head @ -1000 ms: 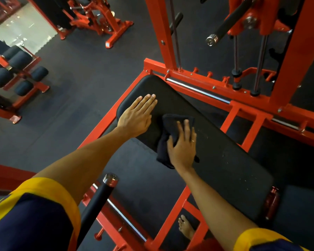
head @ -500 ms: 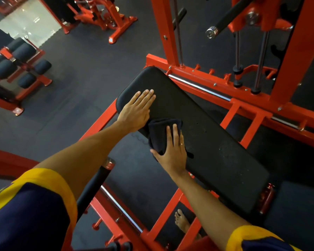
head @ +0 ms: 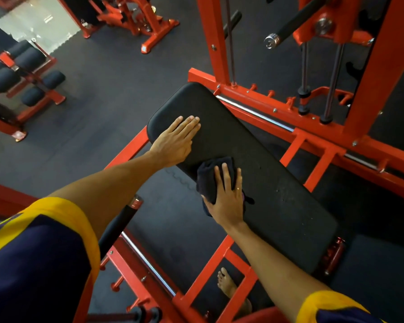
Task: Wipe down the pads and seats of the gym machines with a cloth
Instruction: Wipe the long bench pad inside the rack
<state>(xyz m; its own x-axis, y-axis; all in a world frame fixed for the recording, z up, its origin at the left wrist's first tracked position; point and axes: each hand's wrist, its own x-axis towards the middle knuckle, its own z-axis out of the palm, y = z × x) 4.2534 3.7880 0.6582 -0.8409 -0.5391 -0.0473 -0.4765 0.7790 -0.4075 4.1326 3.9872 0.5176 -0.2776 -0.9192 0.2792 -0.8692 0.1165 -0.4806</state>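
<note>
A long black bench pad lies diagonally inside a red machine frame. My left hand rests flat on the pad's upper left end, fingers straight and together. My right hand presses a bunched dark cloth onto the pad's near edge, fingers spread over it and thumb round its side. Part of the cloth hangs over the pad's edge under my palm.
A black bar grip with a metal cap juts up near my left elbow. Another chrome-capped handle sticks out above the pad at the back. A red machine with round dark rollers stands at the left. My bare foot is on the dark floor below the frame.
My right hand has slid the cloth left and toward the pad's near edge. My left hand has stayed flat on the pad's end.
</note>
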